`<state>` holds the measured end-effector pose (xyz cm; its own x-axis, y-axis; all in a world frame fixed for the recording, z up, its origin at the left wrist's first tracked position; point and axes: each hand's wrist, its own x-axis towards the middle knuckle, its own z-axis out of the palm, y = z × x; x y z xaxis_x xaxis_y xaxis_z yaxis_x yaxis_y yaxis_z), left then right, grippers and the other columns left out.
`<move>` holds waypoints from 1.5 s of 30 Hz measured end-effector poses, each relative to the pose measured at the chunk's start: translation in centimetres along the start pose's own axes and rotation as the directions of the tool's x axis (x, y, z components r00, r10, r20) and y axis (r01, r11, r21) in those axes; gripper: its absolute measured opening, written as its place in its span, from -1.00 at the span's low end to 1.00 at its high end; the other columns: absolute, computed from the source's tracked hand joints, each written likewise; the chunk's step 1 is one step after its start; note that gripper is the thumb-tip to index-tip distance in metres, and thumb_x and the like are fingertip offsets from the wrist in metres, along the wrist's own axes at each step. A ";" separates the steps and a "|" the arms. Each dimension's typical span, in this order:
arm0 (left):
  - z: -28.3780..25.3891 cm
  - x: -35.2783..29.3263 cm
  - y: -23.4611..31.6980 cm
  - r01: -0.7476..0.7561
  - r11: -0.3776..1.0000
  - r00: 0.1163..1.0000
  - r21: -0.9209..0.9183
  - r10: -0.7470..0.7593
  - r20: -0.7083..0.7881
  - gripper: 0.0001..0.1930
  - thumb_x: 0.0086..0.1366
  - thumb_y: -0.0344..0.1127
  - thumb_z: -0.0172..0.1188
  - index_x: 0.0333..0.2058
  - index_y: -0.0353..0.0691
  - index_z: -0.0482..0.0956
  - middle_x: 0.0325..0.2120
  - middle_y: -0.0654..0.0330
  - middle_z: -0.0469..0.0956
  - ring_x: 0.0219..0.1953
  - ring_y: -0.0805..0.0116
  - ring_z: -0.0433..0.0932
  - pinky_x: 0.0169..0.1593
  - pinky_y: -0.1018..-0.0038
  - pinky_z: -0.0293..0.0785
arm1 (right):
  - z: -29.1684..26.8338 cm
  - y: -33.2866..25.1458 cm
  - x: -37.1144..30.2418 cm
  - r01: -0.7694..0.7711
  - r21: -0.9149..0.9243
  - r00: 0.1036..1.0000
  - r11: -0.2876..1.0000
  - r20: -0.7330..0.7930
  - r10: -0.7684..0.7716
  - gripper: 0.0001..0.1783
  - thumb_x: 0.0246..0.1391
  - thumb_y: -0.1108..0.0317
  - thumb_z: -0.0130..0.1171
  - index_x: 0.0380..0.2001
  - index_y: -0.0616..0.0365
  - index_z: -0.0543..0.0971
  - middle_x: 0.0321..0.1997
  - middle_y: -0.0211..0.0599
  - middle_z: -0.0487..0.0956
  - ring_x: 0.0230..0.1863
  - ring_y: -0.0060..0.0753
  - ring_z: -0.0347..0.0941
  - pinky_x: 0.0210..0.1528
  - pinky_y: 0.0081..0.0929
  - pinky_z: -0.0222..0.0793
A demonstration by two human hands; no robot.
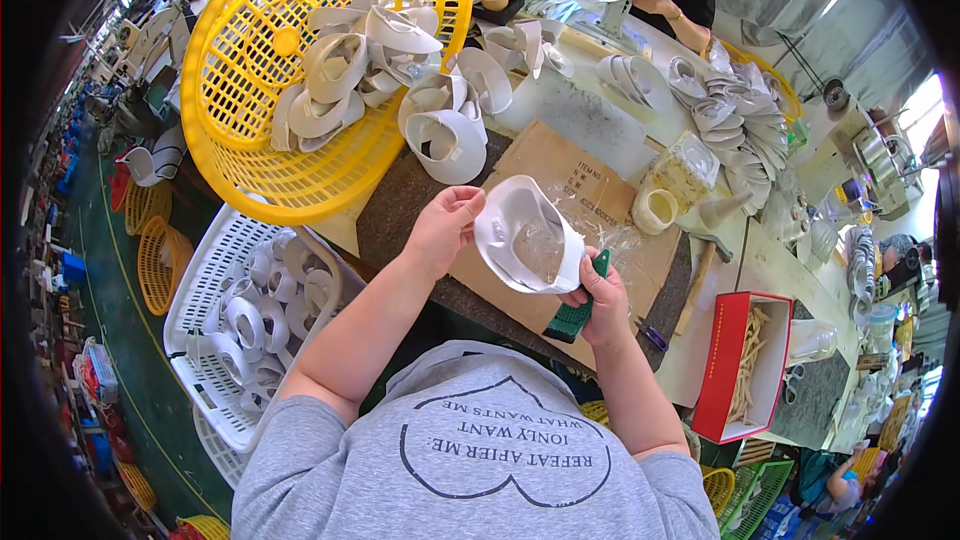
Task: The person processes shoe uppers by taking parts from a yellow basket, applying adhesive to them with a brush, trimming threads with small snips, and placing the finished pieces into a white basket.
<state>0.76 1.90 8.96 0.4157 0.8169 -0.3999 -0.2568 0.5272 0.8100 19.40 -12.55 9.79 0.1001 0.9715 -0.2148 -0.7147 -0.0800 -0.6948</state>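
Above the workbench I hold up a white curved piece [500, 252] with an open middle, shaped like a shoe upper. My left hand [440, 233] pinches its left rim between thumb and fingers. My right hand [602, 306] grips a green brush [569, 321], and its fingertips also touch the piece's lower right edge. Under the piece lies a flattened brown cardboard sheet [612, 175], with scraps of clear film on it. Similar white pieces [447, 145] are heaped just beyond my left hand.
A large yellow basket [225, 165] holding white pieces tilts at the far left. Below it stands a white basket [215, 415] of more pieces. On the right are a red box [724, 365] of pale sticks, a hammer [699, 280] and small snips [652, 335]. Across the bench, another person's hand [657, 3] works.
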 end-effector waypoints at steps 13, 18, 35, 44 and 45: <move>2.8 -4.0 0.5 0.146 0.989 0.969 0.015 -0.147 0.199 -0.69 0.36 -0.13 -0.10 -0.19 -0.28 0.42 -0.39 0.17 0.52 -0.33 0.40 0.51 -0.17 0.43 0.45 | 2.9 -1.0 -0.8 0.532 -0.821 0.829 -0.208 0.555 -0.067 -0.75 -0.12 0.35 0.28 -0.31 0.07 0.52 -0.40 -0.30 0.49 -0.37 -0.34 0.43 -0.35 -0.43 0.35; 1.2 -3.8 -0.3 0.212 0.973 0.966 -0.088 -0.195 0.172 -0.77 0.34 -0.21 -0.06 -0.16 -0.25 0.36 -0.41 0.15 0.50 -0.39 0.35 0.53 -0.26 0.37 0.50 | 3.3 -1.4 -1.1 0.463 -0.885 0.849 0.055 0.425 -0.313 -0.73 -0.14 0.31 0.26 -0.30 0.08 0.52 -0.31 -0.28 0.51 -0.26 -0.14 0.44 -0.24 -0.33 0.40; 2.0 -4.3 -3.0 0.220 0.971 0.953 0.091 -0.234 0.191 -0.72 0.34 -0.14 -0.06 -0.12 -0.20 0.31 -0.54 0.15 0.48 -0.53 0.28 0.54 -0.42 0.38 0.51 | 1.7 1.6 4.9 0.052 -0.989 0.953 -0.137 0.090 -0.288 -0.65 -0.19 0.31 0.24 -0.30 0.10 0.38 -0.44 -0.10 0.52 -0.36 -0.03 0.47 -0.37 -0.23 0.35; 2.1 -4.2 -4.6 0.241 0.970 0.966 0.028 -0.243 0.089 -0.75 0.37 -0.14 -0.12 -0.15 -0.19 0.30 -0.56 0.16 0.46 -0.56 0.29 0.51 -0.42 0.37 0.51 | 0.5 1.9 3.1 -0.031 -0.998 0.922 -0.046 -0.011 -0.387 -0.77 -0.18 0.32 0.20 -0.43 0.12 0.41 -0.44 -0.16 0.52 -0.34 -0.03 0.47 -0.34 -0.17 0.35; 2.0 -4.3 -4.8 0.259 0.966 0.962 -0.005 -0.257 0.092 -0.76 0.37 -0.15 -0.13 -0.14 -0.19 0.30 -0.56 0.16 0.45 -0.56 0.29 0.51 -0.41 0.37 0.51 | 0.3 2.1 3.1 -0.030 -0.999 0.921 -0.045 -0.010 -0.390 -0.77 -0.18 0.32 0.20 -0.43 0.12 0.41 -0.44 -0.16 0.52 -0.34 -0.03 0.47 -0.34 -0.17 0.35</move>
<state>1.97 -4.64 7.69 0.5461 0.6286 -0.5537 -0.1446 0.7219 0.6768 18.00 -9.69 7.82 0.3785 0.9232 0.0664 0.7201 -0.2486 -0.6478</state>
